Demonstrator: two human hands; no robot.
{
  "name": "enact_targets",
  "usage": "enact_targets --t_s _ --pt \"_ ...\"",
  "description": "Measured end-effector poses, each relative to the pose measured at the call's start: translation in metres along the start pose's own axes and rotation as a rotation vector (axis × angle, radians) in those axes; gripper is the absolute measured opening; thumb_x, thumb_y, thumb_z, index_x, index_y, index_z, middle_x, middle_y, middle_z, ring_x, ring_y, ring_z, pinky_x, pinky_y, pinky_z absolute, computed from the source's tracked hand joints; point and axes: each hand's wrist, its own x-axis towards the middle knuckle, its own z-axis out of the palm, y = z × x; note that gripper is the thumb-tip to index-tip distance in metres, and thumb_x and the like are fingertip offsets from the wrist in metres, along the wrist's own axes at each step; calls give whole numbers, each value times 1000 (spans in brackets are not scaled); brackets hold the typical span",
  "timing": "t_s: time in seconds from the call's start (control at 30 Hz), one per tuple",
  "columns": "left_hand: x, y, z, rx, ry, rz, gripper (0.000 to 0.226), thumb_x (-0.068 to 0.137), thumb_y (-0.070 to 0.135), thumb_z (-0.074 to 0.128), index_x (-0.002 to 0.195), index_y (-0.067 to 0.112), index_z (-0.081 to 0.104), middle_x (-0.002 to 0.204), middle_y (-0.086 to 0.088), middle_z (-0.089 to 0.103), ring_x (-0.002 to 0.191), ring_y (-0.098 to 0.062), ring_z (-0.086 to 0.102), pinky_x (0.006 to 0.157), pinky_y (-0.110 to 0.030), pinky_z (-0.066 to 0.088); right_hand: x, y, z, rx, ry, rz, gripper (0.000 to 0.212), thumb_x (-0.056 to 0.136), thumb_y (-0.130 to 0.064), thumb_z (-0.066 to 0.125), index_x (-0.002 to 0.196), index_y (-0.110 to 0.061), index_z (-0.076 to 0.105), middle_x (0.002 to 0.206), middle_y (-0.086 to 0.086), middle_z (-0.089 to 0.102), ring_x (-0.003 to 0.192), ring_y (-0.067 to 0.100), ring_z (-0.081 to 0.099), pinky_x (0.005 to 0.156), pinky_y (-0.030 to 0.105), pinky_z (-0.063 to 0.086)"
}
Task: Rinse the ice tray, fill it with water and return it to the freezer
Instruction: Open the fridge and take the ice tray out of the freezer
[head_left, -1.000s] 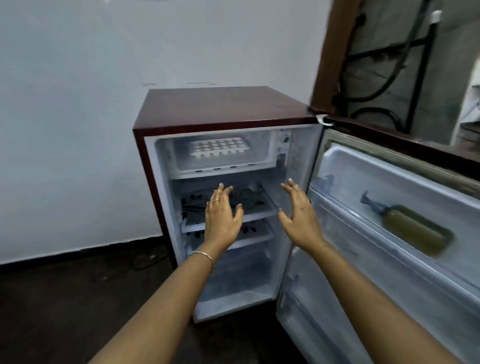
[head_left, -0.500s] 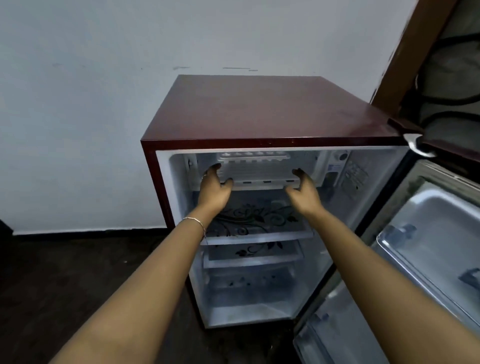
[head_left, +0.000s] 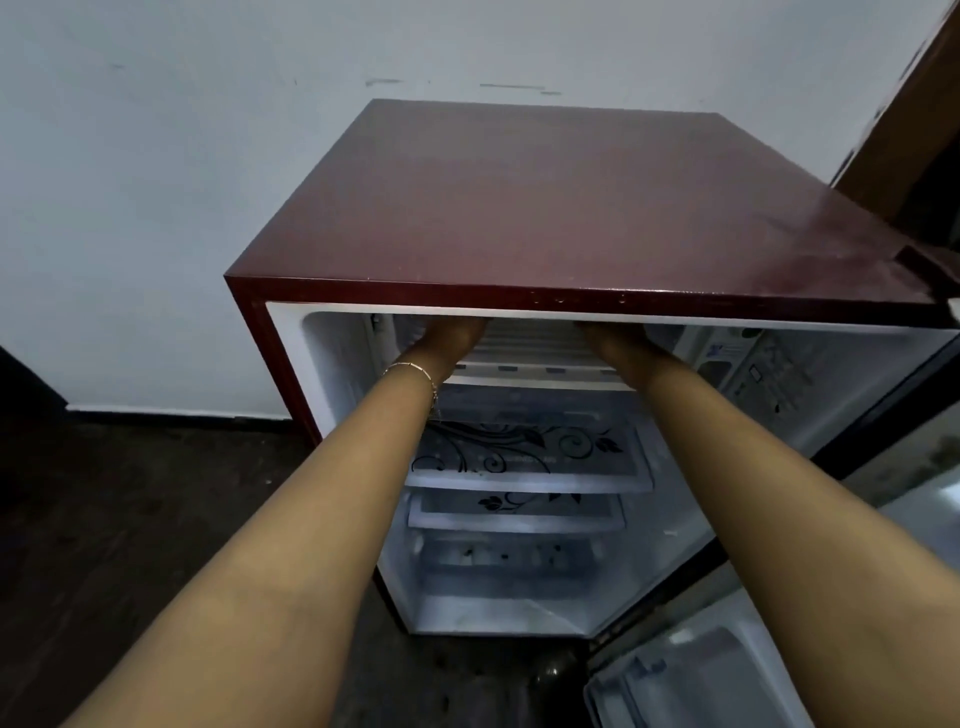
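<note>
Both arms are stretched deep into the small maroon refrigerator (head_left: 545, 208), right up at the top. The left hand (head_left: 452, 335) and the right hand (head_left: 618, 338) are inside the white freezer compartment (head_left: 535, 370), one at each end of a pale ribbed strip between them. That strip looks like the white plastic ice tray (head_left: 530, 340). Its long axis runs left to right across the compartment, parallel to the fridge's front edge, with a hand at either short end. Whether its cups face up, I can't tell: only that front sliver shows under the lip of the cabinet.

The fingers of both hands are hidden behind the maroon top edge. So gripping, just touching or relaxed, there is no saying for either hand. A thin gold bracelet (head_left: 415, 370) sits on the left wrist.

Below the arms are a clear shelf with a black floral pattern (head_left: 519, 452) and a second one beneath it. A printed label (head_left: 779, 374) is on the right inner wall. The white-lined fridge door (head_left: 701, 675) hangs open at lower right.

The fridge stands on a dark floor (head_left: 130, 519), backed against a pale grey-white wall (head_left: 156, 182) with a dark skirting line. A brown wooden door frame (head_left: 914, 104) rises at upper right. The glossy fridge top has nothing resting on it.
</note>
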Motion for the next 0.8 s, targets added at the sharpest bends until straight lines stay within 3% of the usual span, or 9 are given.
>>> enact_targets --t_s 0.1,0.2,0.27,0.33,0.4,0.5,0.6,0.7,0.8 --pt "3 -4 0 -7 -71 -65 32 101 37 40 128 23 51 127 4 46 120 -13 41 96 -22 29 2 9 -7 52 -62 25 39 102 -39 40 138 -23 42 134 0 48 125 18 44 101 30 33" --pt "6 -7 1 -25 -41 -75 41 103 26 37 141 11 41 138 -4 46 130 -16 41 98 -18 28 13 23 -11 49 -85 63 27 100 -46 40 124 -34 44 129 -3 53 115 17 50 96 25 38" --pt "6 -4 4 -54 -19 -88 41 103 22 41 141 8 42 137 -2 48 129 -15 42 102 -18 30 18 22 -9 63 -52 56 27 103 -33 40 128 -27 45 126 -1 55 112 17 53 89 15 41" --pt "12 -6 5 -113 -1 -102 36 101 17 46 135 6 48 131 -5 52 124 -18 47 107 -23 33 29 22 -7 56 -9 37 40 103 -20 41 141 -6 41 143 10 45 131 25 44 93 18 36" --pt "11 -6 6 -111 8 -66 36 98 11 50 133 1 50 126 -11 56 120 -23 50 99 -24 38 33 21 -4 22 2 17 49 102 -21 41 146 -1 32 149 12 37 138 27 36 98 22 33" --pt "14 -9 5 -189 67 -67 43 94 4 53 135 -2 42 124 -18 57 112 -29 55 91 -35 45 40 27 0 50 32 -25 60 98 -30 44 151 -11 23 149 9 35 134 24 36 111 33 31" --pt "16 -14 3 -226 97 -67 37 89 5 60 123 2 45 101 -12 58 83 -17 57 61 -23 46 55 32 0 35 148 -28 45 101 -21 41 143 -9 35 140 15 44 125 28 44 99 30 38" --pt "14 -17 3 -261 178 -81 27 85 10 59 109 14 46 89 -3 56 79 -11 54 58 -15 42 60 37 0 4 207 -27 43 97 -24 45 135 -6 47 134 17 51 119 32 49 86 27 37" --pt "20 -26 1 -241 266 -116 33 90 11 51 121 2 56 123 -23 59 113 -34 56 72 -22 43 59 39 3 22 246 -30 48 91 -31 49 129 -1 52 131 21 54 117 35 52 89 33 42"
